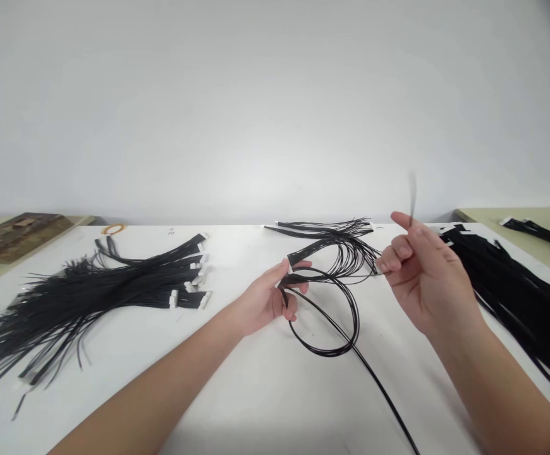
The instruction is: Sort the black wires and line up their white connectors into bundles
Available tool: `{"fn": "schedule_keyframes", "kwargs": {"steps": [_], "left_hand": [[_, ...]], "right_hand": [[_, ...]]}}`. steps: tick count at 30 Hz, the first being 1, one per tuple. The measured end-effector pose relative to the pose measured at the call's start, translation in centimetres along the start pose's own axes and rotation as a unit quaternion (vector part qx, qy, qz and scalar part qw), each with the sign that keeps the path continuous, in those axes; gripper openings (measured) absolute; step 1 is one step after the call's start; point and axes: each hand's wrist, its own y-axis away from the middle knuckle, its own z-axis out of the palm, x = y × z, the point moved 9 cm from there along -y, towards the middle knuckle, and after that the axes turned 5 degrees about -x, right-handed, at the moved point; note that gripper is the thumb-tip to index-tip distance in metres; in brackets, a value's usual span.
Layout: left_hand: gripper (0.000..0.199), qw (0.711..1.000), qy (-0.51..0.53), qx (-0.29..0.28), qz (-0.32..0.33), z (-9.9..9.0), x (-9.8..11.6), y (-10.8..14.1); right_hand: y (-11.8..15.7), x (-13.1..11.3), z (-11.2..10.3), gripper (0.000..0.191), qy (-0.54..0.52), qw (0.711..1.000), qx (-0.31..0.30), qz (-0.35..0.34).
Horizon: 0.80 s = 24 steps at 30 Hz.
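My left hand [270, 294] is closed on a black wire harness [348, 335], near its connector end. Thin black wires fan and loop out from that hand to the right, and one thicker strand trails down to the front edge of the view. Raised to the right of it, my right hand [421, 272] pinches a single thin black wire [412, 193] between thumb and forefinger. The wire's free tip sticks up and is blurred. Its other fingers curl beside the ends of the looped wires.
A large pile of black wire harnesses [114, 284] with white connectors lies at left. Another black bundle [516, 284] lies at right. Several harnesses [322, 229] rest at the white table's [237, 404] back. An orange ring [114, 229] and a brown board [19, 235] are far left.
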Motion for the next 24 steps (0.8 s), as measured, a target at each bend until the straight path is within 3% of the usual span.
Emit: {"fn": "schedule_keyframes", "kwargs": {"steps": [3,5,8,10,24], "left_hand": [[0.049,1.0,0.003,-0.014,-0.001,0.1,-0.2,-0.1],[0.05,1.0,0.005,-0.024,0.003,0.2,-0.1,-0.1],[0.05,0.999,-0.003,-0.038,0.002,0.6,-0.1,0.0],[0.049,0.999,-0.011,-0.044,-0.003,0.8,0.0,0.0],[0.048,0.998,-0.017,-0.064,0.001,0.9,-0.1,0.1]], "right_hand": [[0.5,-0.3,0.6,0.014,0.06,0.998,-0.017,-0.021],[0.9,-0.7,1.4,0.01,0.155,0.986,-0.036,-0.048],[1.7,-1.3,3.2,0.009,0.314,0.941,-0.092,-0.09],[2.0,-1.3,3.9,0.009,0.367,0.917,-0.117,-0.102],[2.0,-1.3,4.2,0.015,0.397,0.904,-0.119,-0.103]]}}
